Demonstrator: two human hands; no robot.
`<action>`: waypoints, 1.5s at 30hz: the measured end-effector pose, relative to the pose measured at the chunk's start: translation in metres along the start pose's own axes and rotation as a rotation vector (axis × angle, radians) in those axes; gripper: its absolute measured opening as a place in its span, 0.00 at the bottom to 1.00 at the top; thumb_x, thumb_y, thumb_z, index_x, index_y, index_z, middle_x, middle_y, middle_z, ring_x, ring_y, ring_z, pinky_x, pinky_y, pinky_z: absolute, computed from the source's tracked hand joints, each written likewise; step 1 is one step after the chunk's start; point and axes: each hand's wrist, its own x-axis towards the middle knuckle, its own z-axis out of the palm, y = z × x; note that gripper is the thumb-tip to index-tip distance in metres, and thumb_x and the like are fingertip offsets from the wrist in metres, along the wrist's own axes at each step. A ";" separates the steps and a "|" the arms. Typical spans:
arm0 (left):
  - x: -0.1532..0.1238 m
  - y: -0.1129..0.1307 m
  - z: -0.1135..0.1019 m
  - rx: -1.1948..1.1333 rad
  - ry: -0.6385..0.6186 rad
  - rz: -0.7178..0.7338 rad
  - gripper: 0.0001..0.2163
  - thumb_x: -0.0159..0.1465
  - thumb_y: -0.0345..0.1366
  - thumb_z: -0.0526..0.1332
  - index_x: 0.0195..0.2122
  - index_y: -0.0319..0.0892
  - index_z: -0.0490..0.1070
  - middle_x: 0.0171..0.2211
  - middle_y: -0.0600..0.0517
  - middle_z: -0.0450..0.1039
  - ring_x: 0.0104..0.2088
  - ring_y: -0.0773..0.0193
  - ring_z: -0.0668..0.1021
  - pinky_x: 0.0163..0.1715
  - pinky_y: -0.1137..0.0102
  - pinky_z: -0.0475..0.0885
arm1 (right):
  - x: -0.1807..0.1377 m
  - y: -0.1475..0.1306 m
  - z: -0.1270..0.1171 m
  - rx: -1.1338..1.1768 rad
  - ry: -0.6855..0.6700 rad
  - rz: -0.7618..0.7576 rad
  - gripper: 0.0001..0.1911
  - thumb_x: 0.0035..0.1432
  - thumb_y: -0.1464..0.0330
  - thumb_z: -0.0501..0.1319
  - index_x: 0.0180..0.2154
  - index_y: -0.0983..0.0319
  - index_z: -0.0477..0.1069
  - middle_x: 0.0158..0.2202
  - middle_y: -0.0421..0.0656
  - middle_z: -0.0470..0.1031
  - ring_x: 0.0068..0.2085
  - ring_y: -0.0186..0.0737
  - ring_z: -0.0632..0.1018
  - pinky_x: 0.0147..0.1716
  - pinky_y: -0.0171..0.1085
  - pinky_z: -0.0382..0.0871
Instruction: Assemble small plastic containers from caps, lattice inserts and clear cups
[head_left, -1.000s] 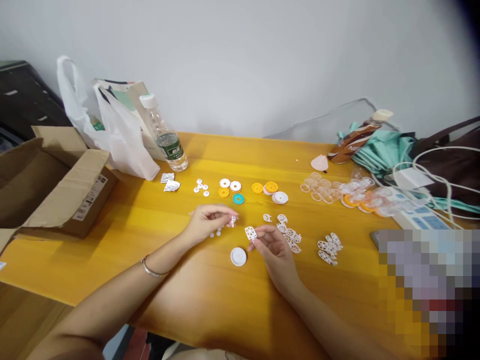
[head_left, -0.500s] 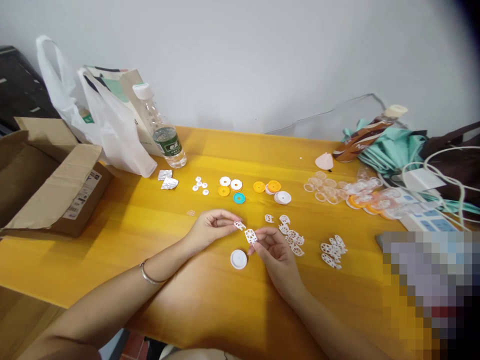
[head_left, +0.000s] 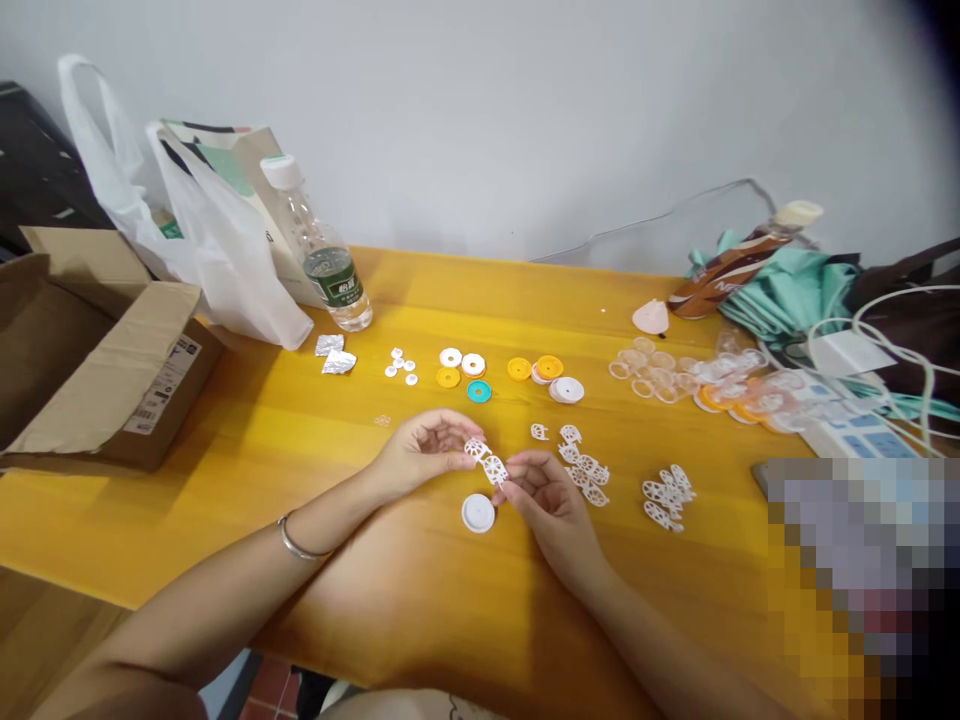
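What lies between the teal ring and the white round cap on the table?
In the head view, the white lattice pieces lie there, held above the table by the left hand and right hand.

Bright, even light with soft shadows under the arms; corners darken and bend; lower right pixelated.

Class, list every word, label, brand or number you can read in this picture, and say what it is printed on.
"NE": white letters on the brown bottle, far right; the rest is unreadable.
Green label on the water bottle: white characters, too small to read.
Sticker on the cardboard box: print too blurred to read.
The white lattice pieces pinched by the left hand and right hand: no text.
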 end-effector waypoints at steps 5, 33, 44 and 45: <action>-0.002 0.002 0.001 0.200 -0.148 0.069 0.12 0.52 0.31 0.67 0.39 0.38 0.72 0.36 0.49 0.74 0.37 0.67 0.74 0.40 0.71 0.66 | -0.001 -0.004 0.002 -0.019 -0.031 0.040 0.13 0.50 0.66 0.65 0.33 0.57 0.60 0.27 0.35 0.71 0.28 0.32 0.75 0.31 0.34 0.68; 0.005 0.016 0.001 0.522 -0.354 0.221 0.09 0.60 0.32 0.58 0.40 0.42 0.75 0.40 0.45 0.74 0.41 0.62 0.76 0.44 0.67 0.70 | -0.001 -0.002 0.004 -0.010 0.014 0.022 0.14 0.49 0.65 0.65 0.30 0.57 0.59 0.28 0.35 0.69 0.30 0.33 0.76 0.33 0.36 0.70; 0.002 0.005 0.015 0.254 -0.124 0.056 0.20 0.57 0.33 0.62 0.52 0.44 0.66 0.53 0.46 0.66 0.50 0.62 0.72 0.51 0.67 0.68 | -0.001 -0.002 0.004 -0.092 0.204 -0.075 0.13 0.49 0.64 0.65 0.30 0.58 0.60 0.29 0.36 0.71 0.30 0.34 0.76 0.34 0.37 0.71; 0.002 0.004 0.017 0.223 -0.077 0.024 0.20 0.57 0.33 0.63 0.51 0.43 0.66 0.51 0.45 0.68 0.48 0.62 0.74 0.49 0.67 0.69 | -0.001 -0.002 0.004 -0.103 0.225 -0.091 0.13 0.49 0.65 0.65 0.30 0.58 0.60 0.29 0.36 0.71 0.30 0.34 0.76 0.35 0.36 0.71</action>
